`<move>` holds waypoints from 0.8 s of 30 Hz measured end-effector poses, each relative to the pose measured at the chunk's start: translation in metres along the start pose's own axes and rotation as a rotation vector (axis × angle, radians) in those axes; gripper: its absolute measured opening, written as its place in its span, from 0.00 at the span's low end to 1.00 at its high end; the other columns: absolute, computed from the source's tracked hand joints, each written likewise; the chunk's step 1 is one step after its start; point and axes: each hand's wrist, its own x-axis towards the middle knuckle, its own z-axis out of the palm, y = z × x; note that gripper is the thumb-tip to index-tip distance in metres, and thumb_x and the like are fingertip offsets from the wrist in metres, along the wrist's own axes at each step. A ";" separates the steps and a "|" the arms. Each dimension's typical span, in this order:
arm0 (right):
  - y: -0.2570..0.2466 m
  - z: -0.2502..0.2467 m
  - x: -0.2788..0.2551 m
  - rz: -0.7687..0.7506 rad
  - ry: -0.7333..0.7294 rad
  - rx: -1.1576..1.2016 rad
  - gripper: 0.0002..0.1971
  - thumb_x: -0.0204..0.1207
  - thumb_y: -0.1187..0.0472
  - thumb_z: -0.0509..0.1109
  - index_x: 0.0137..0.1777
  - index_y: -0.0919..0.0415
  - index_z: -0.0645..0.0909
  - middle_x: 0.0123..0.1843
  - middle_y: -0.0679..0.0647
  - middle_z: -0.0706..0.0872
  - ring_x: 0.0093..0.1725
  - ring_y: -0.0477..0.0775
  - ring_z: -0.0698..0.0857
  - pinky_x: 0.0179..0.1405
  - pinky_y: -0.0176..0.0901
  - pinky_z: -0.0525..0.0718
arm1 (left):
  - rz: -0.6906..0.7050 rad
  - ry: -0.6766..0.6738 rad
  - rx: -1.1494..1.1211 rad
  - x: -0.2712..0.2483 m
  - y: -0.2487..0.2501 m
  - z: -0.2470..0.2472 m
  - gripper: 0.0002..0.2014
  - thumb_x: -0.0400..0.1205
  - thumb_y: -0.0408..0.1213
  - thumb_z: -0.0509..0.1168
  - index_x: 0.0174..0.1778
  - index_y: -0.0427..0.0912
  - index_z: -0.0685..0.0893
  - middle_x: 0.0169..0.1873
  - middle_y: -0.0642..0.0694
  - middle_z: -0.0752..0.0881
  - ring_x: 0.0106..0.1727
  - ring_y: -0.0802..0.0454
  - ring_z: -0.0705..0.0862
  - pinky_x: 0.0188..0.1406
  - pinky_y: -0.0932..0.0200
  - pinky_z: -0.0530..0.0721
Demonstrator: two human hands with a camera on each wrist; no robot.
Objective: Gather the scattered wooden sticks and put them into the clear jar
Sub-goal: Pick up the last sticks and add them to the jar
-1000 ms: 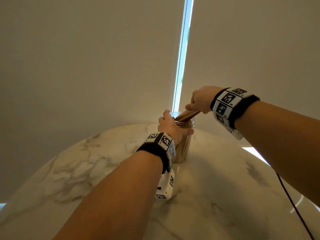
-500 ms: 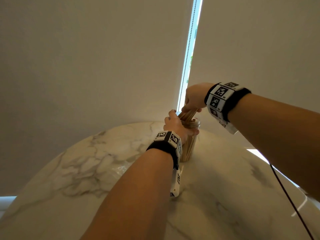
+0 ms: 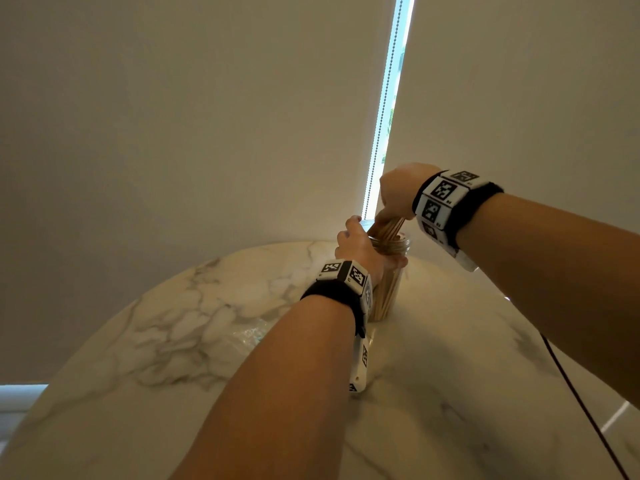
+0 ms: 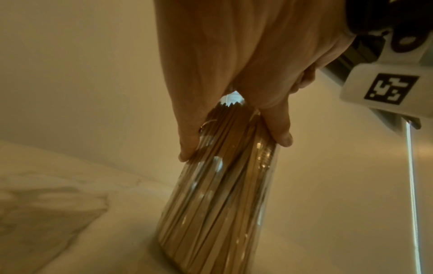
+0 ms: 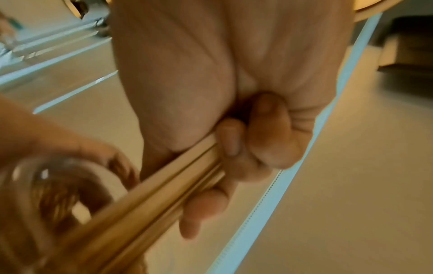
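Left hand: wrapping the clear jar near its neck, at 12 o'clock on the marble table.
Right hand: clutching a bundle of wooden sticks, feeding them into the jar mouth (already packed).
Window blinds: hanging behind.

A round white marble table with grey veining carried the clear jar, which stood upright on it near the far edge, packed with wooden sticks. A crinkled bit of clear plastic lay on the marble nearby.
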 end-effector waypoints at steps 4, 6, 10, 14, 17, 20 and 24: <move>0.002 -0.003 0.001 -0.024 -0.075 0.032 0.29 0.73 0.32 0.73 0.29 0.58 0.75 0.29 0.49 0.82 0.33 0.52 0.82 0.44 0.47 0.88 | 0.014 0.006 0.015 -0.001 -0.001 0.001 0.58 0.65 0.49 0.85 0.84 0.47 0.54 0.75 0.42 0.68 0.74 0.39 0.73 0.73 0.43 0.76; 0.001 -0.005 0.004 -0.015 -0.093 0.019 0.30 0.70 0.30 0.74 0.29 0.59 0.78 0.30 0.49 0.84 0.34 0.52 0.84 0.42 0.46 0.88 | 0.017 0.006 0.015 -0.002 -0.002 0.000 0.57 0.66 0.50 0.84 0.84 0.47 0.54 0.75 0.42 0.68 0.74 0.39 0.73 0.73 0.42 0.77; -0.006 0.005 0.011 0.029 0.045 0.033 0.28 0.69 0.33 0.77 0.37 0.61 0.79 0.36 0.52 0.82 0.34 0.52 0.82 0.30 0.43 0.81 | 0.015 0.001 0.027 -0.003 0.001 0.001 0.56 0.67 0.50 0.83 0.84 0.47 0.54 0.75 0.41 0.68 0.74 0.39 0.72 0.72 0.43 0.76; -0.006 0.005 0.011 0.048 0.264 0.425 0.18 0.76 0.46 0.77 0.48 0.61 0.80 0.46 0.57 0.85 0.48 0.58 0.84 0.44 0.47 0.82 | 0.000 0.005 0.026 -0.002 0.001 0.000 0.57 0.66 0.50 0.84 0.84 0.48 0.53 0.75 0.42 0.68 0.75 0.39 0.72 0.72 0.42 0.77; -0.013 0.014 0.008 0.050 0.195 0.476 0.11 0.83 0.51 0.69 0.49 0.58 0.78 0.50 0.57 0.86 0.48 0.56 0.83 0.45 0.46 0.81 | -0.003 0.003 0.029 -0.001 0.000 0.001 0.57 0.66 0.50 0.84 0.84 0.48 0.53 0.75 0.43 0.68 0.75 0.40 0.72 0.72 0.41 0.77; -0.017 0.018 0.008 0.071 0.045 0.490 0.13 0.86 0.52 0.62 0.59 0.61 0.79 0.52 0.56 0.83 0.47 0.57 0.81 0.46 0.47 0.79 | -0.008 -0.004 0.019 -0.001 0.000 0.001 0.57 0.67 0.49 0.84 0.85 0.49 0.52 0.77 0.43 0.66 0.77 0.39 0.70 0.73 0.40 0.76; -0.009 0.019 0.005 0.093 -0.013 0.509 0.13 0.84 0.57 0.62 0.63 0.64 0.77 0.60 0.61 0.84 0.56 0.64 0.84 0.53 0.50 0.83 | 0.001 0.006 -0.004 0.000 -0.003 0.002 0.58 0.66 0.49 0.84 0.84 0.49 0.52 0.77 0.43 0.67 0.77 0.40 0.70 0.74 0.41 0.75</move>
